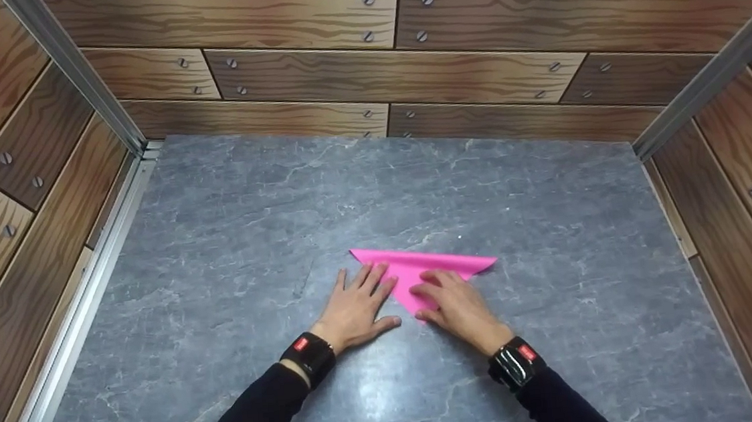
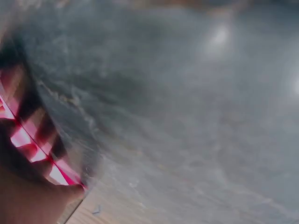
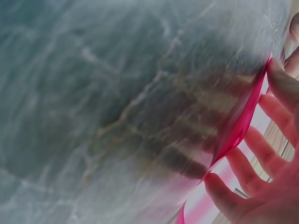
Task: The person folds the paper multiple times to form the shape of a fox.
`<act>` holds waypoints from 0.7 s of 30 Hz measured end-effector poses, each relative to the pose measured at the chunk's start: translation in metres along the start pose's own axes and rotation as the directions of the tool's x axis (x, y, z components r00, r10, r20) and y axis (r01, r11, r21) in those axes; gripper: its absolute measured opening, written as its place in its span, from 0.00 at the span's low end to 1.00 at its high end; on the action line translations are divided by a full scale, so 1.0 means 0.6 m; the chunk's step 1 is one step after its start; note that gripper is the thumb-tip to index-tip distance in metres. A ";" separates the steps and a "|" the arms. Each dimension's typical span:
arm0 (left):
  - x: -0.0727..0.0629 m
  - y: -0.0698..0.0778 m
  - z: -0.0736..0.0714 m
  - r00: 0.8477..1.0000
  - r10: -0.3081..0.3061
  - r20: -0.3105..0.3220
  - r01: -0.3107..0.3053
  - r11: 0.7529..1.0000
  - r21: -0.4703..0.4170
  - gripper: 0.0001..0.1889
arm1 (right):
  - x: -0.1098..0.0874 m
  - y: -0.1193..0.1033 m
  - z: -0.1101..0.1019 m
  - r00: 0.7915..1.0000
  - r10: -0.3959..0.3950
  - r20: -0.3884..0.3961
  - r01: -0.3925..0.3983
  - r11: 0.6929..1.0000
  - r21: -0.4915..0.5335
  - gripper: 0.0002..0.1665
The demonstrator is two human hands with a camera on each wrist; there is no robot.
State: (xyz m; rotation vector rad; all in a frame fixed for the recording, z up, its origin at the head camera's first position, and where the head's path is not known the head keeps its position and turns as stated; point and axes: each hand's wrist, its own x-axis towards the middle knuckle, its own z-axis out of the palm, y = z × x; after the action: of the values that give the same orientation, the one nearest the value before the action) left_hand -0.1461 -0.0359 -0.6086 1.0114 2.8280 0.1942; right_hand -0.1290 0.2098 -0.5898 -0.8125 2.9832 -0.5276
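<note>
A bright pink sheet of paper point(image 1: 430, 260), folded into a rough triangle, lies on the grey marbled surface with its long rolled-looking edge at the far side and a corner toward me. My left hand point(image 1: 353, 310) rests palm down with fingers spread, its fingertips on the paper's left part and its thumb on the bare surface. On the right, my right hand point(image 1: 459, 306) touches the paper with slightly bent fingers, the thumb by the near corner. The right wrist view shows the pink paper point(image 3: 242, 122) edge-on under spread fingertips. Only a sliver of it appears in the left wrist view.
The grey marbled tabletop point(image 1: 249, 214) spreads around the paper on all sides. Wood-patterned panels point(image 1: 311, 75) wall it in at the back, left and right, with metal corner posts point(image 1: 80, 73) between them. Both wrists wear black bands point(image 1: 310, 360).
</note>
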 end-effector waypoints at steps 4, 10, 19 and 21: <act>0.007 -0.003 0.002 0.999 -0.041 0.030 0.040 0.999 0.022 0.46 | 0.001 0.000 0.000 0.999 0.026 0.021 -0.026 1.000 0.005 0.29; 0.009 -0.012 0.006 0.998 -0.064 0.018 0.064 0.998 0.008 0.47 | 0.003 0.000 0.001 0.997 0.055 0.050 -0.055 0.998 -0.002 0.29; 0.015 -0.038 -0.002 0.991 -0.130 -0.005 0.130 0.991 -0.034 0.49 | 0.003 0.000 0.001 0.998 0.042 0.044 -0.042 0.999 0.006 0.28; 0.016 -0.045 -0.004 0.988 -0.151 -0.007 0.151 0.988 -0.033 0.49 | 0.003 0.000 0.000 0.997 0.050 0.050 -0.051 0.999 0.013 0.28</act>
State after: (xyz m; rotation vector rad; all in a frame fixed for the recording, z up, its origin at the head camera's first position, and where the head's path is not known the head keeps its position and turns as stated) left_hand -0.1709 -0.0507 -0.6113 0.7871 2.8843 0.2288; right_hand -0.1307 0.2088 -0.5893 -0.7362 2.9423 -0.5175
